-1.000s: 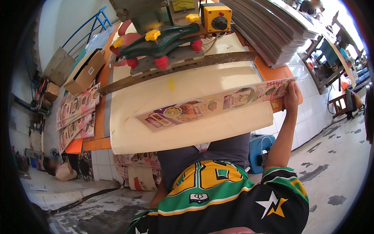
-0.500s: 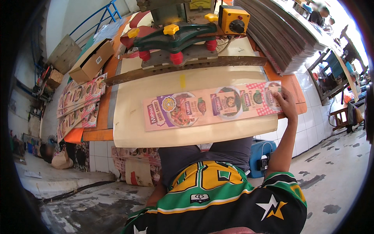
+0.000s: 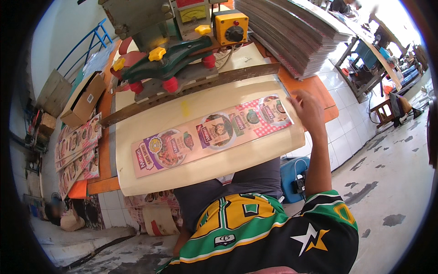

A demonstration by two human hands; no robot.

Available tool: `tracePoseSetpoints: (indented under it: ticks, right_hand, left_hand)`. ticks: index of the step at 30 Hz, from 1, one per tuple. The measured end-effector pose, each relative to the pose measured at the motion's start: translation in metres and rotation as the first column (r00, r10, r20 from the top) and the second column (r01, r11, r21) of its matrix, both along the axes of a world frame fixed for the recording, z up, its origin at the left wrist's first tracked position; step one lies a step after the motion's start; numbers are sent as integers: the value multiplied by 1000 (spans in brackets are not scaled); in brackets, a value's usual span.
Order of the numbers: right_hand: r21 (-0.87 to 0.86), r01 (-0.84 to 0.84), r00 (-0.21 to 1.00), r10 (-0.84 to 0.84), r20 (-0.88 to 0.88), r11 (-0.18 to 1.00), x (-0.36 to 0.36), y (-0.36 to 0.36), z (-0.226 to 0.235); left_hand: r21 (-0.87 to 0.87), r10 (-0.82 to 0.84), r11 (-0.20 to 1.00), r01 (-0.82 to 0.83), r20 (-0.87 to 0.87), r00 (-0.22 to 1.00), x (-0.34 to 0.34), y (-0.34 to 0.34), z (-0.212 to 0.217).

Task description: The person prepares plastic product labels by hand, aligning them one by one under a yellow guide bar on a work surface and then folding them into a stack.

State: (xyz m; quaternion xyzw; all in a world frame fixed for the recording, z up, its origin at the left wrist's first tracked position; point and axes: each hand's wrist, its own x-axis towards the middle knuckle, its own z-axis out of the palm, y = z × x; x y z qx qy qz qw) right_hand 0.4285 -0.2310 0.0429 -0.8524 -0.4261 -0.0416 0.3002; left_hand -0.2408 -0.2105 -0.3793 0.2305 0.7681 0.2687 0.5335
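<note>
A long printed sheet (image 3: 205, 137) with food pictures and a red checked end lies flat on a cream board (image 3: 191, 171) on the orange table. My right hand (image 3: 308, 109) rests on the sheet's right end, fingers curled over its edge. My left hand is out of sight; only a bit of that arm shows below the table edge. A wooden bar (image 3: 196, 89) runs along the board's far side.
Behind the bar stands a green machine (image 3: 169, 59) with red and yellow knobs and a yellow control box (image 3: 230, 27). A tall stack of sheets (image 3: 292, 36) fills the back right. An open cardboard box (image 3: 84, 100) and more printed sheets (image 3: 75, 150) lie left.
The printed sheet, held tilted on its edge near the board's front, has been laid flat and moved toward the middle of the board. My right hand went with its right end.
</note>
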Motion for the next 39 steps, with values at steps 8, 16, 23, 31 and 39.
tracePoseSetpoints:
  ticks: [8, 16, 23, 31, 39]
  right_hand:
    - [572, -113, 719, -330, 612, 813, 55, 8, 88]
    - [469, -14, 574, -377, 727, 883, 137, 38, 126]
    - [341, 86, 614, -319, 722, 936, 144, 43, 130]
    - [343, 97, 486, -345, 803, 934, 146, 47, 132]
    - [330, 69, 447, -324, 833, 942, 147, 46, 134]
  left_hand:
    - [-11, -32, 999, 32, 6, 999, 10, 17, 1]
    - [-14, -53, 998, 53, 9, 999, 11, 21, 5]
    - [-16, -48, 999, 48, 3, 999, 11, 19, 5]
    - [-10, -36, 999, 36, 14, 999, 14, 20, 3]
    - [-9, -32, 999, 32, 13, 999, 15, 18, 1]
